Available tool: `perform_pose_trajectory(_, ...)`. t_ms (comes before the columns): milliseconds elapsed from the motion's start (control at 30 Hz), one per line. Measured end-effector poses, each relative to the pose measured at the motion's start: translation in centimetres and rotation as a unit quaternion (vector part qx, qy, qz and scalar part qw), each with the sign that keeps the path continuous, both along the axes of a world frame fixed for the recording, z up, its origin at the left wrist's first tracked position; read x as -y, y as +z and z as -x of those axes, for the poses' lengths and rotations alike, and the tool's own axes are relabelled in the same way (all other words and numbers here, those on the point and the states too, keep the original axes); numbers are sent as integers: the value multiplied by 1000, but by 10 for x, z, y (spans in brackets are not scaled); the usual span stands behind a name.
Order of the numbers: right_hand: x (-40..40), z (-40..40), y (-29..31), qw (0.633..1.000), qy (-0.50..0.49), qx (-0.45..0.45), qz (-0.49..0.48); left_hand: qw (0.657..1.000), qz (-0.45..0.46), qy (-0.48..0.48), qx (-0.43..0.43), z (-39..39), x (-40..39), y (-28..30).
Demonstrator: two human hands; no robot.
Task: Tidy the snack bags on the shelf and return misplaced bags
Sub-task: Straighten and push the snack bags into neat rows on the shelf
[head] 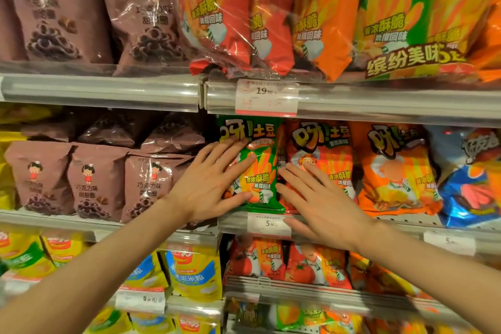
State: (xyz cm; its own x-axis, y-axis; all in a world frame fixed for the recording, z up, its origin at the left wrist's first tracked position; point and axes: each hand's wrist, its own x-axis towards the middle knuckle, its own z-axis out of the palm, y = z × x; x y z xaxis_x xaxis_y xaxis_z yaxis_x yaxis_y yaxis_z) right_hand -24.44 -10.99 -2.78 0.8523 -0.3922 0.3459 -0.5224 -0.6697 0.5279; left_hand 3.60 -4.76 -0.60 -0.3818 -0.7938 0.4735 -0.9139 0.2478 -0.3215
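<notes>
Stocked supermarket shelf [103, 221] rows carry price tags. The left hand [208, 184] and right hand [322, 203], fingers spread flat, press a green snack bag [260, 171] and the red bag [325, 154] beside it.

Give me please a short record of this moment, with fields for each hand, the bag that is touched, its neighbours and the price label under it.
left hand: fingers straight, lying flat on the green snack bag
right hand: fingers straight, tips against the red snack bag, thumb near the shelf rail
green snack bag: upright on the middle shelf, at the left end of its row
red snack bag: directly right of the green one
orange snack bag: right of the red one
brown snack bags: left of the green bag
price label: reads 5.90
</notes>
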Motion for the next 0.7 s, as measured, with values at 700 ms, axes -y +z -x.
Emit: perform_pose_trajectory(700,8,31,17,992,-32,104,-58,961,147,-73,-222,40,-33,-32)
